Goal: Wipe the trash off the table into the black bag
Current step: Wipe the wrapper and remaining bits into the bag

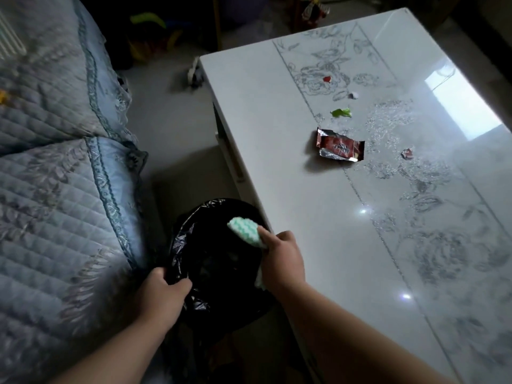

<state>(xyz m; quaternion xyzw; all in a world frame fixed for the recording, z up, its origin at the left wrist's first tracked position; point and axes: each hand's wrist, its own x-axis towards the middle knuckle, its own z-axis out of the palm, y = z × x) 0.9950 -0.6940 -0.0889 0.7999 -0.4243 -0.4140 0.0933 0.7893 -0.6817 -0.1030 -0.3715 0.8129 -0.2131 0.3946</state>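
Observation:
A black bag [219,261] hangs open below the left edge of the glossy white table [318,217]. My left hand [163,295] grips the bag's near rim. My right hand [282,256] holds a green-and-white patterned cloth [245,230] over the bag's mouth, right at the table edge. On the table farther away lie a brown foil wrapper [340,145], a green scrap [341,113], a small red bit [327,79], a small white crumpled piece [353,95] and a small red-and-white scrap [407,153].
A sofa with a blue quilted cover [63,176] stands to the left, close to the bag. A grey floor strip [171,128] runs between sofa and table. Toys and dark clutter [155,31] lie on the floor beyond the table's far corner.

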